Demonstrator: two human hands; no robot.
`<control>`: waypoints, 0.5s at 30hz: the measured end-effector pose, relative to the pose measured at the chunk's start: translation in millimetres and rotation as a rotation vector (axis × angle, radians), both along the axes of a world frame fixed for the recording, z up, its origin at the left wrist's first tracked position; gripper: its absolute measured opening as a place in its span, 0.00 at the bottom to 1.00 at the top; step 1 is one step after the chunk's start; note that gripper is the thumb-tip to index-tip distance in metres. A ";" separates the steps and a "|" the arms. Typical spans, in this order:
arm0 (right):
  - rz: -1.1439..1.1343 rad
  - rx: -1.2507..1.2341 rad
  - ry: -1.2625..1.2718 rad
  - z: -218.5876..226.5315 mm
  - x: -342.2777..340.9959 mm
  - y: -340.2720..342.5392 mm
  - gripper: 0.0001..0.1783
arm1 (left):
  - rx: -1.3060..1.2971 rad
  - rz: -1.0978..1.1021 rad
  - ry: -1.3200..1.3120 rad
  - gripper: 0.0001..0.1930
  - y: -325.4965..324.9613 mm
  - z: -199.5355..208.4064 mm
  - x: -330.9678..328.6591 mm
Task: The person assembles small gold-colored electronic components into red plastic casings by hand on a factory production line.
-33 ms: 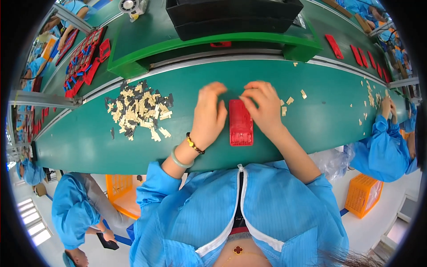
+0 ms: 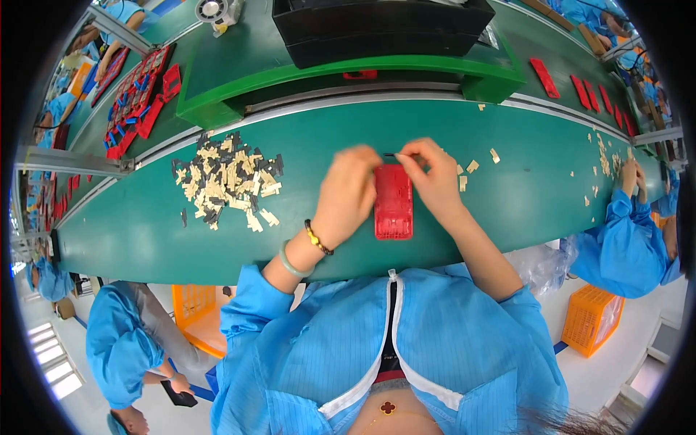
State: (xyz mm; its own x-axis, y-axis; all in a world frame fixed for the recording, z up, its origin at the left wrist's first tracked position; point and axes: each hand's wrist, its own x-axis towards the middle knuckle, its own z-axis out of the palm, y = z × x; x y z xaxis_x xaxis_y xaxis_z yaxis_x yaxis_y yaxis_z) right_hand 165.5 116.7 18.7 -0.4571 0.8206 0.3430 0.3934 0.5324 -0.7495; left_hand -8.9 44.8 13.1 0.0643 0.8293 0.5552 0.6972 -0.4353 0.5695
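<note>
The green workbench (image 2: 167, 250) curves across the fisheye view, and at its back a black bin (image 2: 377, 40) is cut off by the upper edge. The red plastic housing (image 2: 394, 206) lies on the bench in front of me, between my hands, some of its inner detail too small to read. Just past its far end, my right hand (image 2: 438, 188) pinches a small dark strip (image 2: 390, 154) narrowly between thumb and fingertips, which partly cover it. My left hand (image 2: 344, 199) is blurred beside the housing's left edge; I cannot tell whether its fingers grip anything. To my left, the pile of cream and dark clips (image 2: 228, 177) overlaps so much that many pieces are hidden.
</note>
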 end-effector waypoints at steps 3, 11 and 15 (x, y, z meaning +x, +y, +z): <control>0.004 -0.764 0.270 -33.2 10.4 5.1 0.06 | -0.043 -0.125 0.225 0.16 -16.0 -21.9 13.3; -0.052 -0.758 0.227 -38.8 4.6 4.1 0.06 | -0.095 -0.110 0.437 0.22 -22.7 -26.8 25.3; -0.056 -0.725 0.228 -41.5 0.7 5.2 0.07 | -0.084 -0.095 0.447 0.21 -22.6 -29.2 25.5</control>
